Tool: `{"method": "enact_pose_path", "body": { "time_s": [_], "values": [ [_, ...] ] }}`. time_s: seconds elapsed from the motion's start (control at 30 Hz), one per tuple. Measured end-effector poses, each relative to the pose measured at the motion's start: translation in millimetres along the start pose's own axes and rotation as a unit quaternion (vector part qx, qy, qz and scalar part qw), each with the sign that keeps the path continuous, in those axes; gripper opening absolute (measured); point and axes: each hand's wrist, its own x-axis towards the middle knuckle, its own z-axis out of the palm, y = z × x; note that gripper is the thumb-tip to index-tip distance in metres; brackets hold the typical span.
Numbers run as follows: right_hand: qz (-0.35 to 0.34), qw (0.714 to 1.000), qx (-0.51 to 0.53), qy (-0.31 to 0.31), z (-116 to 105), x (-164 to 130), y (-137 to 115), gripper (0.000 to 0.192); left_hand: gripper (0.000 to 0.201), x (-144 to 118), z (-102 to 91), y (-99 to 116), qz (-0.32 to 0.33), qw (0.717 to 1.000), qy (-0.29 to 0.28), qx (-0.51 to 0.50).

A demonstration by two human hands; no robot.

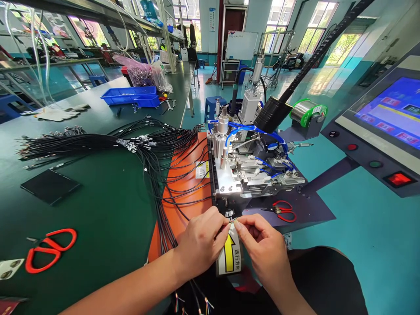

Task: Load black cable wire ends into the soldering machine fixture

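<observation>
Black cables (88,144), too many to count; clock read from view centre; one thick bundle at 9 o'clock on the dark green tabletop (108,210); loose strands fan over one orange mat (177,223) to one metal machine (252,175) at 3 o'clock; more strands drop towards 6 o'clock, where at least three stripped ends (206,302) show coloured wires; two hands working; left hand (201,236) at 6 o'clock, grip pinched closed on one thin piece (231,221), too small to identify; right hand (267,247) at 5 o'clock, grip also closed on that piece, thumb against forefinger; one white label (229,260) with one yellow arrow just below the fingertips, between 5 and 6 o'clock.

Two red-handled cutters: one (42,250) at 8 o'clock on the tabletop, one (279,210) at 4 o'clock beside the machine; one flat black sheet (50,186) just under 9 o'clock; pale gloves (55,114), count unclear, between 9 and 10 o'clock; blue tray (131,95) at 10 o'clock, one or two overlapping, cannot tell; one pink plastic bag (139,72) behind it; one green-rimmed wire spool (303,113) between 2 and 3 o'clock; one lit screen (390,111) near 3 o'clock.
</observation>
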Motion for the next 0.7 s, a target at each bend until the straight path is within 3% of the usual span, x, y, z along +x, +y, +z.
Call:
{"method": "enact_pose_path", "body": {
  "time_s": [0.13, 0.2, 0.3, 0.43, 0.6, 0.7],
  "values": [
    [-0.198, 0.967, -0.154, 0.039, 8, -2, 3, 0.017, 0.016, 1, -0.8, 0, 0.014, 1.000, -0.003, 0.007],
    [-0.236, 0.955, -0.177, 0.025, 7, -1, 4, 0.018, 0.017, 1, -1.4, 0, 0.013, 1.000, -0.002, 0.002],
    [-0.171, 0.974, -0.148, 0.009, -3, 2, 4, 0.014, 0.016, 2, -1.7, 0, 0.001, 1.000, 0.000, -0.010],
    [-0.048, 0.996, -0.074, -0.025, -20, 9, 4, 0.023, 0.016, 2, -0.8, 0, -0.010, 1.000, 0.002, -0.014],
    [0.012, 0.995, -0.023, -0.092, -25, 11, 2, 0.025, 0.015, 2, -0.9, 0, -0.013, 1.000, 0.001, -0.026],
    [0.027, 0.995, -0.012, -0.100, -22, 10, 0, 0.026, 0.015, 2, -1.8, 0, -0.014, 0.999, 0.002, -0.029]
  ]
}}
